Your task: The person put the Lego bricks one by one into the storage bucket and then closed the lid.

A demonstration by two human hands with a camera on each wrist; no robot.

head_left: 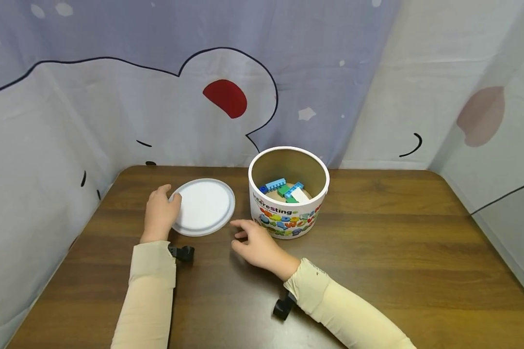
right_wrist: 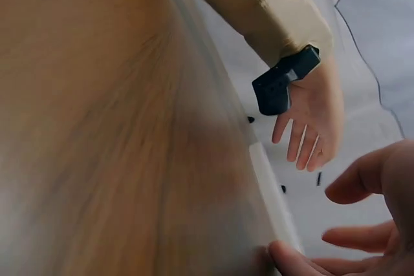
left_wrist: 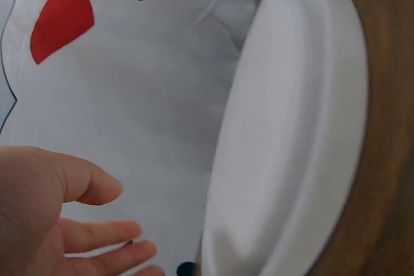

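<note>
A round white lid [head_left: 203, 206] lies on the table, left of a white bucket [head_left: 272, 218] printed with colourful letters. My left hand [head_left: 160, 213] hovers at the lid's left edge, fingers extended; in the left wrist view the thumb and fingers are spread beside the lid [left_wrist: 278, 127] with nothing between them. Between lid and bucket is my right hand [head_left: 257, 245], its fingers loosely bent and holding nothing. Inside the bucket lie several building blocks, among them a light blue block [head_left: 275, 184], a green block [head_left: 283, 190] and a white block [head_left: 300, 195].
The brown wooden table [head_left: 397, 242] reaches back to a printed curtain [head_left: 157, 106], which hangs along its back and sides. Each wrist carries a small black camera, the left camera [head_left: 184, 253] lying close to the lid's near side.
</note>
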